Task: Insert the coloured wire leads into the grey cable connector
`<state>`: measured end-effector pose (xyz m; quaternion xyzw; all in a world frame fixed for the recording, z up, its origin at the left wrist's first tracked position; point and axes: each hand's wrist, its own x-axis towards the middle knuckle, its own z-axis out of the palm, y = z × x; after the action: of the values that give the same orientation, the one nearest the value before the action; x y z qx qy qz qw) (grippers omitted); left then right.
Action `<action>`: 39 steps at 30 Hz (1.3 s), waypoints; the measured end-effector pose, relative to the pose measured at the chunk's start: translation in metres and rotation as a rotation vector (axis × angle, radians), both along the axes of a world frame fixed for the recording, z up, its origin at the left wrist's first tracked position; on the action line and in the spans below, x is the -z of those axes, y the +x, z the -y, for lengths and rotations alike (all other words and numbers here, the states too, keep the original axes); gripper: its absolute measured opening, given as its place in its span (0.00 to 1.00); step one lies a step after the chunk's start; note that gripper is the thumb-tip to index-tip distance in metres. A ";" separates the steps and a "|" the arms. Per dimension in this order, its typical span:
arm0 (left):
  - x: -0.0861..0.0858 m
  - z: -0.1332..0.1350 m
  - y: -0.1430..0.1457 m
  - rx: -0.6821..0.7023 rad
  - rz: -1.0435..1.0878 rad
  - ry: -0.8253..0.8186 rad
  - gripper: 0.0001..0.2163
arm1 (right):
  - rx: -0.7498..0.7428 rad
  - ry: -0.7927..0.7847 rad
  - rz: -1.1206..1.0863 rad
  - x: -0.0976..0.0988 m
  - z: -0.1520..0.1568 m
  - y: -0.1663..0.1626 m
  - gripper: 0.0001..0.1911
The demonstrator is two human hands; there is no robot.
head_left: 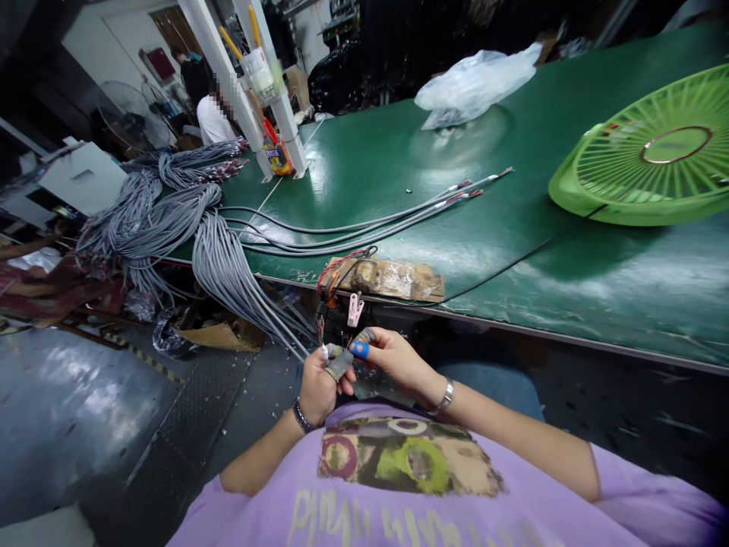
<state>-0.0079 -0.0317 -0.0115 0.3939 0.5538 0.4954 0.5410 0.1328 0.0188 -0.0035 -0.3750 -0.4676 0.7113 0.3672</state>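
Note:
My left hand [322, 387], with grey covers on its fingertips, is closed around the end of a grey cable [295, 348] that hangs off the table edge. Thin coloured wires [320, 332] stick up from that end. My right hand [392, 355], with a blue band and a grey cover on its fingertips, pinches close against the left one; what lies between its fingers is too small to make out. Just above the hands, a pink clip [355, 309] hangs from a wooden block [392, 278] at the table edge, with red and black wires [342, 267] beside it.
A big bundle of grey cables [165, 216] covers the green table's [364, 163] left end. Several cables with stripped ends [456, 196] lie across it. A green fan [654, 152] stands right, its black cord [506, 267] running to the block. Behind are a plastic bag [475, 83] and white posts [228, 83].

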 end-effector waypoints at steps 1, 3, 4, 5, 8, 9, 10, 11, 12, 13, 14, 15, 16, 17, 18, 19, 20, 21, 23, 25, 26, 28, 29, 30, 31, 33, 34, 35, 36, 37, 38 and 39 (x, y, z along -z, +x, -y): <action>0.000 0.000 0.001 -0.010 0.022 0.000 0.16 | 0.001 0.000 -0.004 0.000 0.000 0.000 0.20; -0.001 -0.001 0.002 -0.025 0.061 0.000 0.15 | 0.009 -0.005 -0.015 -0.001 0.000 -0.001 0.20; -0.002 -0.001 0.002 -0.033 0.074 0.000 0.15 | 0.012 -0.011 -0.020 0.000 0.000 -0.001 0.20; -0.002 -0.001 0.003 -0.041 0.083 0.000 0.15 | 0.016 -0.019 -0.024 0.000 0.000 -0.002 0.20; -0.002 0.000 0.004 -0.077 0.099 0.008 0.15 | 0.017 -0.044 -0.037 0.002 0.000 -0.003 0.20; -0.002 0.000 0.004 -0.090 0.105 0.011 0.14 | 0.016 -0.050 -0.040 0.003 0.000 -0.003 0.20; -0.001 0.000 0.004 -0.101 0.110 0.013 0.14 | 0.016 -0.054 -0.041 0.003 0.000 -0.003 0.20; -0.001 0.000 0.003 -0.109 0.117 0.014 0.14 | 0.016 -0.057 -0.042 0.003 0.000 -0.003 0.20; -0.001 0.000 0.003 -0.115 0.124 0.015 0.14 | 0.016 -0.058 -0.040 0.003 0.001 -0.002 0.20; 0.000 0.000 0.003 -0.120 0.130 0.016 0.14 | 0.017 -0.057 -0.036 0.002 0.001 -0.002 0.20; 0.000 -0.001 0.003 -0.125 0.136 0.017 0.14 | 0.018 -0.053 -0.030 0.002 0.001 -0.002 0.20; -0.001 -0.001 0.003 -0.132 0.140 0.017 0.13 | 0.020 -0.047 -0.024 0.001 0.002 -0.001 0.20; -0.001 -0.001 0.003 -0.137 0.146 0.016 0.13 | 0.020 -0.039 -0.022 0.001 0.002 -0.001 0.20; -0.001 -0.002 0.003 -0.141 0.151 0.014 0.13 | 0.020 -0.031 -0.023 0.000 0.002 0.000 0.20; -0.002 -0.002 0.003 -0.140 0.155 0.011 0.13 | 0.019 -0.025 -0.027 0.000 0.002 0.000 0.20; -0.002 -0.002 0.003 -0.137 0.157 0.007 0.13 | 0.017 -0.023 -0.034 0.001 0.002 0.000 0.20; -0.002 -0.003 0.003 -0.134 0.156 0.003 0.13 | 0.017 -0.024 -0.041 0.001 0.001 0.000 0.20; -0.002 -0.003 0.004 -0.130 0.152 -0.002 0.13 | 0.019 -0.028 -0.046 0.002 0.001 0.000 0.20; -0.003 -0.003 0.004 -0.127 0.135 -0.011 0.14 | 0.028 -0.039 -0.055 0.003 0.000 -0.001 0.20; -0.002 -0.003 0.005 -0.120 0.117 -0.020 0.15 | 0.036 -0.049 -0.066 0.003 -0.001 -0.002 0.20; -0.002 -0.003 0.005 -0.112 0.111 -0.024 0.16 | 0.038 -0.053 -0.072 0.004 -0.002 -0.002 0.20; -0.002 -0.002 0.005 -0.090 0.102 -0.030 0.16 | 0.036 -0.063 -0.082 0.004 -0.003 -0.003 0.20; -0.002 -0.002 0.006 -0.082 0.101 -0.029 0.16 | 0.032 -0.069 -0.086 0.004 -0.003 -0.003 0.19; -0.002 -0.002 0.006 -0.081 0.104 -0.024 0.16 | 0.029 -0.075 -0.089 0.004 -0.003 -0.003 0.19; -0.002 -0.002 0.006 -0.087 0.111 -0.016 0.16 | 0.027 -0.080 -0.090 0.004 -0.003 -0.003 0.19; -0.001 -0.002 0.006 -0.114 0.134 0.003 0.15 | 0.016 -0.090 -0.087 0.004 -0.002 -0.003 0.18; -0.001 -0.002 0.006 -0.130 0.146 0.010 0.14 | 0.011 -0.092 -0.083 0.005 -0.002 -0.003 0.18; 0.000 -0.002 0.006 -0.144 0.158 0.013 0.14 | 0.009 -0.093 -0.082 0.005 -0.001 -0.003 0.17; 0.000 -0.003 0.005 -0.156 0.171 0.014 0.15 | 0.010 -0.097 -0.088 0.005 -0.001 -0.002 0.17; 0.000 -0.003 0.005 -0.165 0.186 0.012 0.15 | 0.019 -0.108 -0.106 0.006 -0.002 -0.002 0.17; -0.001 -0.003 0.004 -0.169 0.204 0.010 0.15 | 0.035 -0.123 -0.135 0.007 -0.003 -0.001 0.17; -0.002 -0.004 0.002 -0.167 0.224 0.007 0.15 | 0.054 -0.143 -0.171 0.008 -0.005 0.000 0.18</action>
<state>-0.0055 -0.0281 -0.0095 0.2904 0.5190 0.5816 0.5550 0.1329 0.0238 -0.0115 -0.3507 -0.3725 0.7618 0.3973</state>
